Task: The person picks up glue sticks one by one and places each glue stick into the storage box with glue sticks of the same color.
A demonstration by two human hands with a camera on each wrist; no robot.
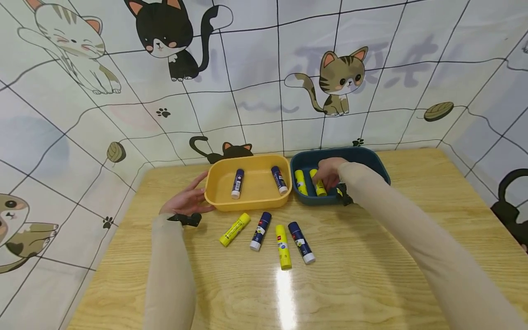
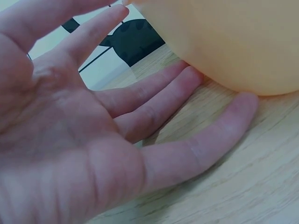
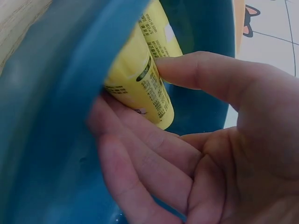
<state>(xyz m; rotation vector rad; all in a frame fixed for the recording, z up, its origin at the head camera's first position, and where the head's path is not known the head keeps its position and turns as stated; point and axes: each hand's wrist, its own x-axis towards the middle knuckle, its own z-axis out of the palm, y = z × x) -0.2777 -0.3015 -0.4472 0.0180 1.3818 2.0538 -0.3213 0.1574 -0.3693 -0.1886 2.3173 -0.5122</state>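
Note:
In the head view, my right hand point(image 1: 330, 170) reaches into the dark blue bin point(image 1: 316, 201) and pinches a yellow glue stick point(image 1: 319, 187). The right wrist view shows the thumb point(image 3: 201, 70) on one side of that stick and fingers beneath it. Beside it in the bin lies another yellow glue stick point(image 1: 300, 182). My left hand point(image 1: 187, 200) is at the left end of the yellow bin point(image 1: 247, 205); in the left wrist view its extended fingers touch the wall point(image 2: 243, 51). Two navy glue sticks, a left one point(image 1: 237, 183) and a right one point(image 1: 279, 180), lie inside the yellow bin.
On the wooden table point(image 1: 350, 284), in front of the bins, lie a tilted yellow glue stick point(image 1: 235, 229), a navy one point(image 1: 261, 231), a second yellow one point(image 1: 283, 246) and a second navy one point(image 1: 301, 243). A cat-patterned cloth point(image 1: 255, 101) stands behind the bins.

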